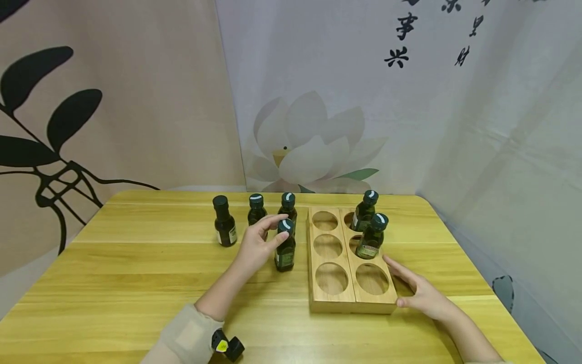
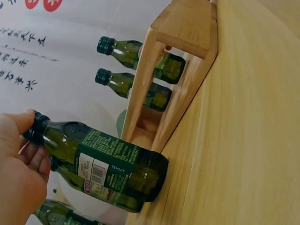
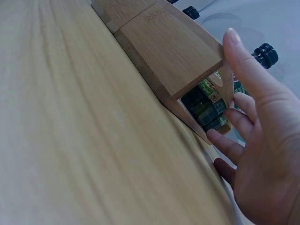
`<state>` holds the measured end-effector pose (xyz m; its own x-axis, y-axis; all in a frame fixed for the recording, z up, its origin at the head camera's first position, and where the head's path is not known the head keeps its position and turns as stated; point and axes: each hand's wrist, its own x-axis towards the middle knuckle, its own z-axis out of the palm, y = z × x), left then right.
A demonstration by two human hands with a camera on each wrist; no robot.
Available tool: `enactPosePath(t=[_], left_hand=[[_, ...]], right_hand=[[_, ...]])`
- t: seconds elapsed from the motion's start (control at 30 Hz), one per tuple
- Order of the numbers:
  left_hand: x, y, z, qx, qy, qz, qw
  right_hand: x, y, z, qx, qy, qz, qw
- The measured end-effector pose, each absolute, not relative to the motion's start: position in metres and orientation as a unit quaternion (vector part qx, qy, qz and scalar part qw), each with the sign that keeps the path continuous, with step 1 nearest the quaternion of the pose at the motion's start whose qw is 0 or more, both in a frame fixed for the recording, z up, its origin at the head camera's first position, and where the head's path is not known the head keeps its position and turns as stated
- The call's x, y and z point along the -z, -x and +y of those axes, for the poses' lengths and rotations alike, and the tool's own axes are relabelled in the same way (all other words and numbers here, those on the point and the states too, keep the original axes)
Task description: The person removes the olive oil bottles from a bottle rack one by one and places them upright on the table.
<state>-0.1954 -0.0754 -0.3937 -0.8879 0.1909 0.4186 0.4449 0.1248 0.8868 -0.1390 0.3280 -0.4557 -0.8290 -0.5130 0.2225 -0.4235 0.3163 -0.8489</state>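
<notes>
My left hand pinches the dark cap of a green glass bottle between thumb and fingers. This bottle is upright, just left of a wooden bottle rack with two rows of round holes. In the left wrist view the thumb lies on the cap, and the label faces the camera. My right hand is at the near right side of the rack, thumb by its front corner, fingers fairly straight along the side. Two green bottles stand in the rack's right row, a farther bottle and a nearer bottle.
Left of the rack stand three more bottles: a bottle at the far left, a bottle partly behind my left hand, and another bottle behind the pinched one. A printed curtain hangs behind the wooden table.
</notes>
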Motion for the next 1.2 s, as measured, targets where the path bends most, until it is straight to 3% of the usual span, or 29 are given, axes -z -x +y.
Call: enactPosePath(t=[0.23,0.57,0.83,1.2], left_hand=[[0.391,0.194,-0.075,0.616,0.203,-0.753,0.105],[0.373,0.193,-0.068,0.605,0.242,-0.738,0.176],[0.324,0.164,-0.052,0.62,0.249,-0.722,0.183],[0.343,0.178,-0.018,0.65,0.281,-0.682,0.183]], right_hand=[[0.454,0.138,0.326,0.513,0.298,0.804,0.042],[0.458,0.14,0.329,0.512,0.304,0.802,0.047],[0.458,0.14,0.329,0.512,0.305,0.802,0.045],[0.46,0.141,0.329,0.51,0.303,0.804,0.043]])
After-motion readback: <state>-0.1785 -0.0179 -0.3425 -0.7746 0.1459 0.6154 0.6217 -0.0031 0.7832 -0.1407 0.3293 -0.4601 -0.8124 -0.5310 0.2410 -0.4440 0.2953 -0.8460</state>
